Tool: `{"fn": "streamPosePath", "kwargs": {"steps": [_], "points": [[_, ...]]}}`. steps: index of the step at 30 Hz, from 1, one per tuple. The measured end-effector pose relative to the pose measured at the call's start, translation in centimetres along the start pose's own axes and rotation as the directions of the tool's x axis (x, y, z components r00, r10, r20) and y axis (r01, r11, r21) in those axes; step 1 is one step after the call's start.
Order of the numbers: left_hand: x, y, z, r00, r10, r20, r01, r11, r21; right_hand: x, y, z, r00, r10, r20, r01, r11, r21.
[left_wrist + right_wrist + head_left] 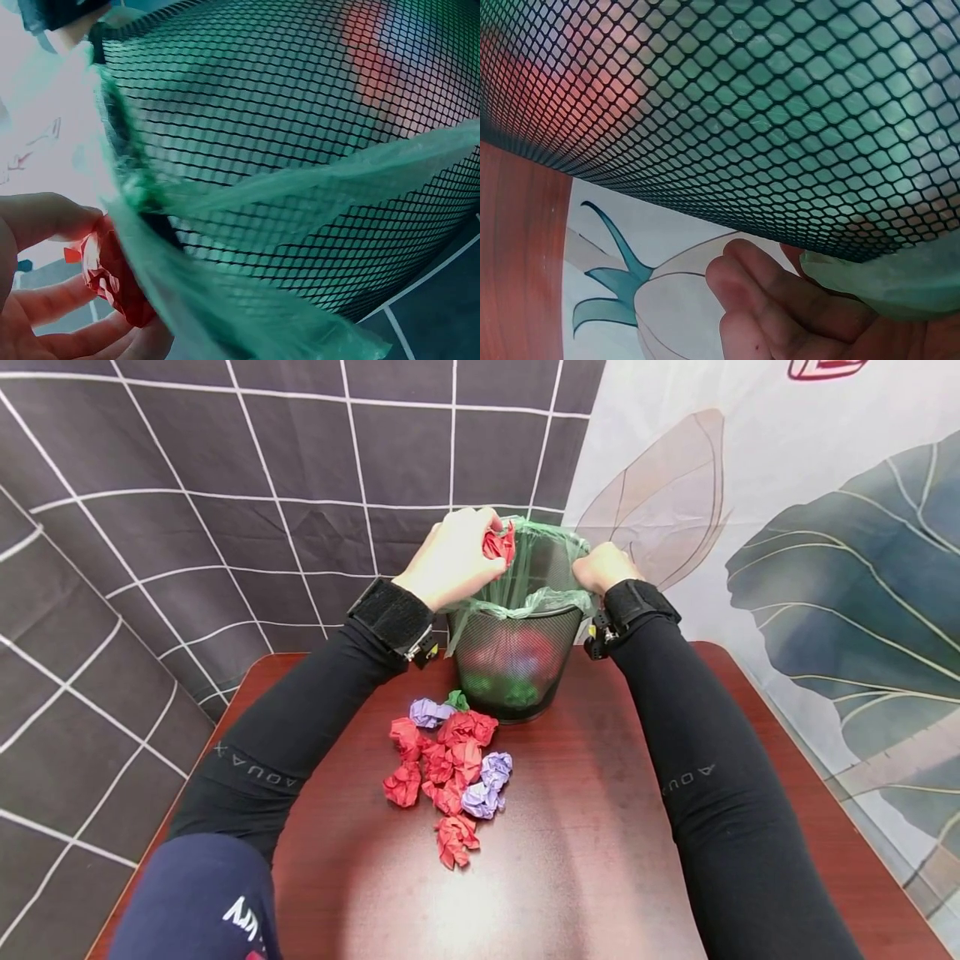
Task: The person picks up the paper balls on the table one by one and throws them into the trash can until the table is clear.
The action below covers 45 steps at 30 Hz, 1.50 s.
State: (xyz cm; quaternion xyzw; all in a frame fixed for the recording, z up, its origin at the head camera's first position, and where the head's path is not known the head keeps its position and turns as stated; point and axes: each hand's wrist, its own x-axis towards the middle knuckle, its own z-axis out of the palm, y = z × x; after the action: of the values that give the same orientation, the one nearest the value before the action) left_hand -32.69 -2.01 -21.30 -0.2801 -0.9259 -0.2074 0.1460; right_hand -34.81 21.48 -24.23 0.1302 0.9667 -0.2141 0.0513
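A black mesh wastebasket (517, 660) stands on the table, lined with a green plastic bag (551, 602) folded over its rim. Crumpled red, purple and green paper shows through the mesh. My left hand (457, 553) is at the left side of the rim and pinches a red crumpled paper ball (499, 545) between thumb and fingers. In the left wrist view that paper ball (112, 274) is right beside the bag's edge. At the right rim, my right hand (606, 567) grips the wastebasket's edge over the bag, its fingers (761, 289) curled on the outside of the mesh.
Several red crumpled paper balls (450, 756) lie in a cluster before the wastebasket, with purple ones (486, 789) and a green one (457, 700) among them. The reddish-brown table (585, 843) backs onto a dark tiled cloth (300, 460) and a leaf-patterned cloth (667, 485).
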Motion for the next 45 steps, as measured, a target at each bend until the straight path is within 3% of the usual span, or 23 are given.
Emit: {"fn": "streamPosePath", "kwargs": {"steps": [7, 15, 20, 24, 30, 39, 45], "points": [[0.1, -0.6, 0.9, 0.997, -0.060, 0.054, 0.059, 0.998, 0.014, 0.0, 0.1, 0.2, 1.000, 0.000, -0.003, 0.000, 1.000, 0.009], [-1.3, -1.1, 1.3, 0.999, -0.035, 0.029, 0.036, 0.999, -0.025, -0.1, 0.1, 0.0, 1.000, -0.012, -0.017, 0.013, 1.000, 0.013], [-4.0, -0.8, 1.2, 1.000, 0.000, -0.026, -0.002, 0.998, -0.068, 0.2, 0.2, 0.0, 1.000, -0.012, -0.019, 0.012, 1.000, 0.006], [-6.5, -0.4, 1.3, 0.994, 0.073, -0.079, -0.079, 0.994, -0.074, 0.2, 0.3, -0.5, 1.000, -0.005, -0.015, 0.005, 1.000, 0.012], [-10.0, 0.7, 1.3, 0.984, 0.144, -0.105, -0.151, 0.986, -0.070, 0.0, 0.7, -1.1, 1.000, -0.004, -0.006, 0.004, 1.000, 0.004], [-14.5, 1.4, 2.5, 0.986, 0.164, -0.038, -0.166, 0.985, -0.050, 0.9, 1.1, -0.7, 0.999, -0.001, -0.033, 0.002, 1.000, 0.025], [-17.5, 1.3, 4.0, 0.983, 0.162, 0.084, -0.160, 0.987, -0.032, 0.8, 0.9, -0.8, 1.000, 0.007, -0.020, -0.006, 1.000, 0.025]]}}
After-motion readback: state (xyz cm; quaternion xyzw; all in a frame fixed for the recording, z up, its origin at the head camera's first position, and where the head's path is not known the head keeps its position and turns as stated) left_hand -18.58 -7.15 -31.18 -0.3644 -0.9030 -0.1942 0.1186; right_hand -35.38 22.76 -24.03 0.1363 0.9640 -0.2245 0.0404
